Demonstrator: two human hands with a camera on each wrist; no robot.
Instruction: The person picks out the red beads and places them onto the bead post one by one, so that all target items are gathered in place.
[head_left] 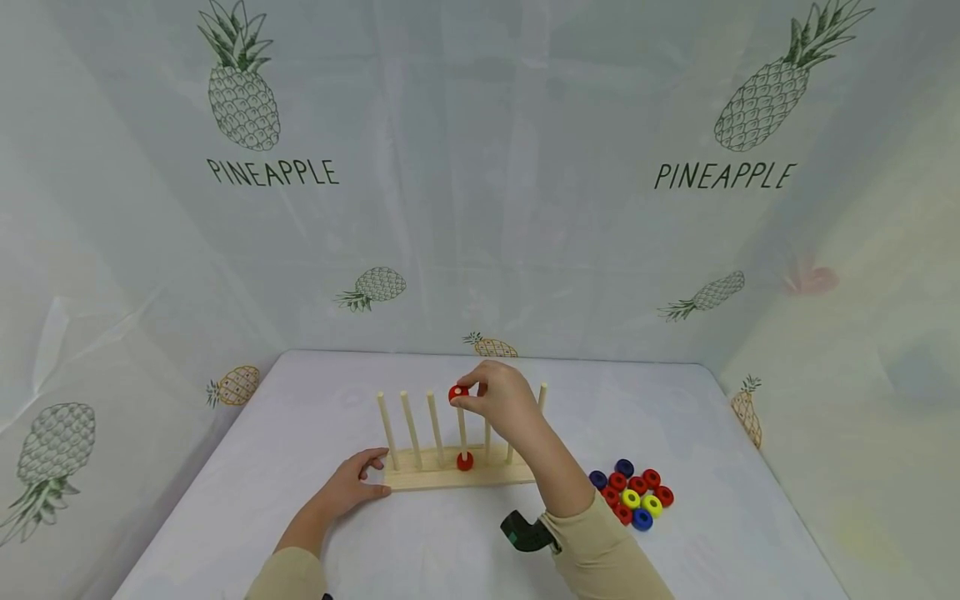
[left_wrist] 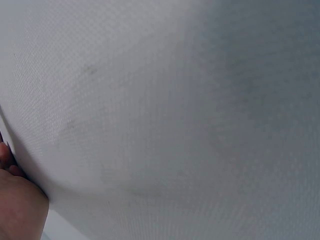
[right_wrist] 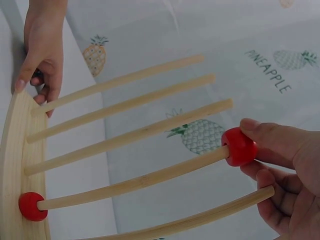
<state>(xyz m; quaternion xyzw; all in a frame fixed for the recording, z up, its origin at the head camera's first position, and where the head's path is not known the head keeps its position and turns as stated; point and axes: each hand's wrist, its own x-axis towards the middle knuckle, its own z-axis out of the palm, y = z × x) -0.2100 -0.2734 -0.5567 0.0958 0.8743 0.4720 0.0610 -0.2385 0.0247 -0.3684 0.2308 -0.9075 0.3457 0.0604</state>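
My right hand (head_left: 501, 402) pinches a red bead (right_wrist: 241, 146) between thumb and fingers at the tip of a middle peg (right_wrist: 145, 181). In the right wrist view the peg's end enters the bead's hole. Another red bead (head_left: 465, 461) sits at the foot of that same peg, against the wooden base (head_left: 420, 481). My left hand (head_left: 351, 485) grips the left end of the base, thumb in front and fingers curled behind. Other upright pegs stand bare on both sides; the right hand partly covers some. The left wrist view shows mostly white cloth and part of the hand (left_wrist: 20, 207).
To the right of the base lies a loose group of red, yellow (head_left: 631, 499) and blue beads (head_left: 642, 519) on the white table (head_left: 420, 550). The right forearm passes close to this group. A pineapple-print curtain (head_left: 480, 208) hangs behind the table and at its sides.
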